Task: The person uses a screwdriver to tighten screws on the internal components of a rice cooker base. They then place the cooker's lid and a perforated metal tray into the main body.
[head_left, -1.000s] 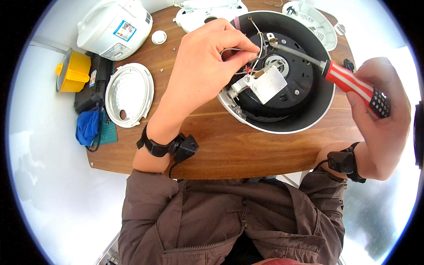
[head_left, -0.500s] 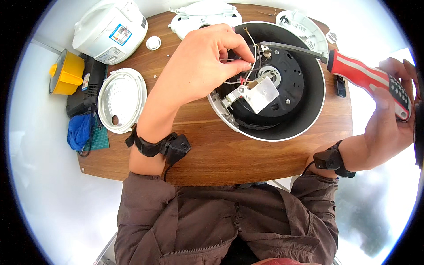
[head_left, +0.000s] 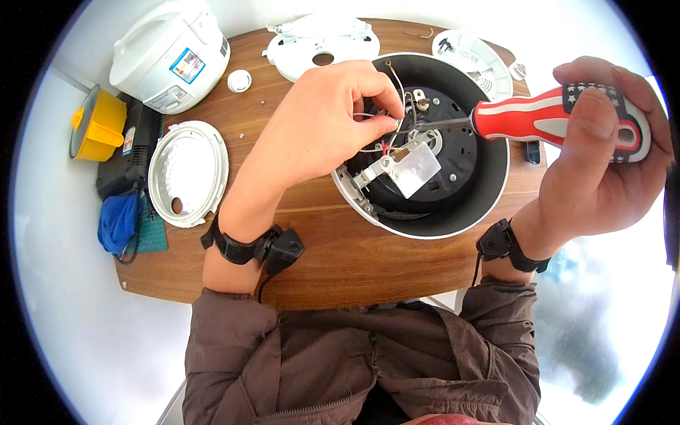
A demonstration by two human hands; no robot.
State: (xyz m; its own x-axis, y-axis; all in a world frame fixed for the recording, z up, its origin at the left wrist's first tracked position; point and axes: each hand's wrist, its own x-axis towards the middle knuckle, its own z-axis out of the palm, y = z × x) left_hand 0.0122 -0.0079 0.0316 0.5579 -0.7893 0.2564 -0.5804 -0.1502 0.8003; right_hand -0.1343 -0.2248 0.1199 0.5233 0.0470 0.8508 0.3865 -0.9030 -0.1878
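Observation:
My left hand [head_left: 329,106] is pinched over the upturned round rice cooker shell [head_left: 489,177], its thumb and forefinger closed on a thin wire [head_left: 403,95]. Any small part at those fingertips is hidden. My right hand [head_left: 602,177] grips a screwdriver [head_left: 520,115] by its red, white and black star-patterned handle. The screwdriver's shaft lies almost level across the shell, and its tip is close to my left fingertips; whether it touches anything I cannot tell. Inside the shell, a shiny metal plate [head_left: 414,171] sits on a bracket above the black base, with several wires around it.
A white rice cooker [head_left: 166,71] stands back left, near a yellow container [head_left: 103,127], a black case [head_left: 124,166] and a blue cloth [head_left: 119,221]. On the wooden table [head_left: 319,262] lie a round white lid [head_left: 188,173], a white hinged cover [head_left: 326,35] and a vented white plate [head_left: 474,60].
My right hand has swung the screwdriver inward and to the left, bringing its tip to my left fingertips. My left hand keeps its pinch. The whole view has shifted slightly.

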